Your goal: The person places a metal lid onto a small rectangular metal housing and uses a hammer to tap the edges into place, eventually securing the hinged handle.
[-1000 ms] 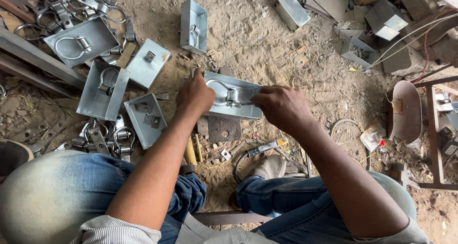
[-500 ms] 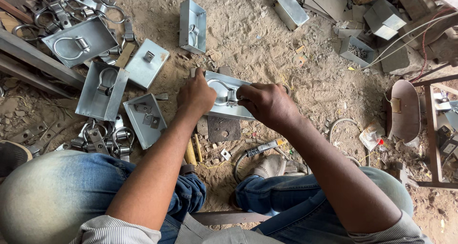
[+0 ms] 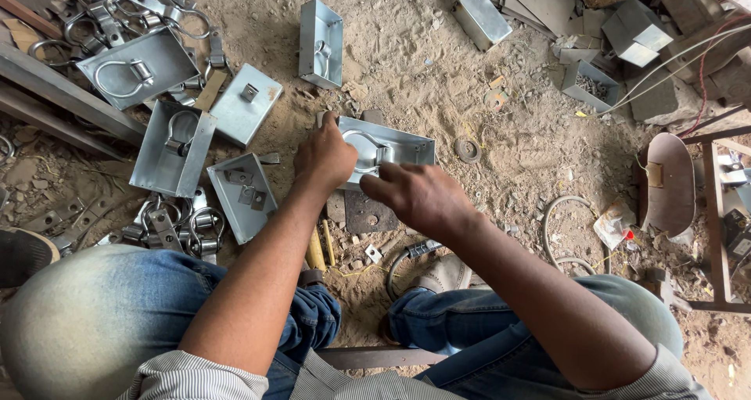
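A: Your left hand [image 3: 325,156] is gripping the near left corner of the shallow metal tray [image 3: 391,146], and the tray is lying open side up on the dirt right in front of your knees, at twelve o'clock.

B: And your right hand [image 3: 418,195] is coming in from five o'clock, fingers loosely curled with the fingertips reaching toward the ring handle [image 3: 361,151] inside the tray; I cannot tell whether it is pinching anything.

A: In my judgement, you are doing well to keep the left hand pressing that corner down, so the tray is not sliding while the right works on the ring.

B: Watch the folded sheet edges; the rim is looking sharp, so keep your fingers on the flat.

A: At nine o'clock the ground is crowded: finished trays [image 3: 174,147] and a heap of loose ring fittings [image 3: 176,226] are lying close together.

B: At two o'clock the sandy floor [image 3: 540,146] is giving you room, with only a small washer [image 3: 468,150] just beside the tray. A dark flat plate [image 3: 369,211] is sitting under your right wrist at six.
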